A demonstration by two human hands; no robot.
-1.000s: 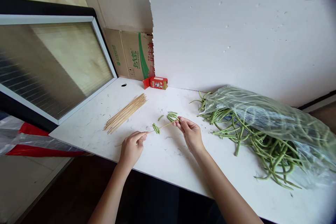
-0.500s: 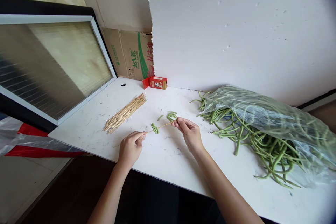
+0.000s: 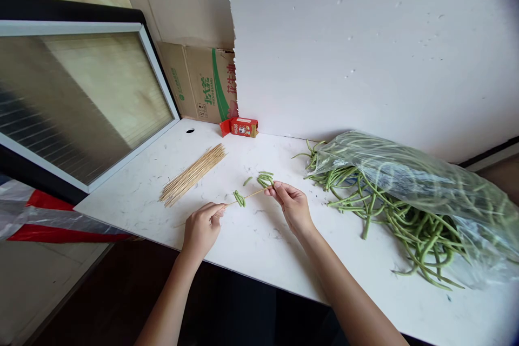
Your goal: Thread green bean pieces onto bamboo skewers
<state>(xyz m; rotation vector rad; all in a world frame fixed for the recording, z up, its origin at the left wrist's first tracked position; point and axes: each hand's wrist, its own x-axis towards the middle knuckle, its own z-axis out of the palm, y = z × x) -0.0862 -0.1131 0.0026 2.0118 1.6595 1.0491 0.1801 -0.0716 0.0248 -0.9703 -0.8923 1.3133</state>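
Our left hand (image 3: 201, 230) pinches the bamboo skewer (image 3: 252, 194) just above the counter (image 3: 259, 246), bean pieces (image 3: 239, 198) threaded mid-shaft; our right hand (image 3: 292, 206) pinches its tip. A slipping grip could let the point prick us.

Green beans (image 3: 389, 211) in a clear bag (image 3: 413, 178); pale tan skewers (image 3: 193, 174); white speckled counter (image 3: 259, 238); red carton (image 3: 243, 127).
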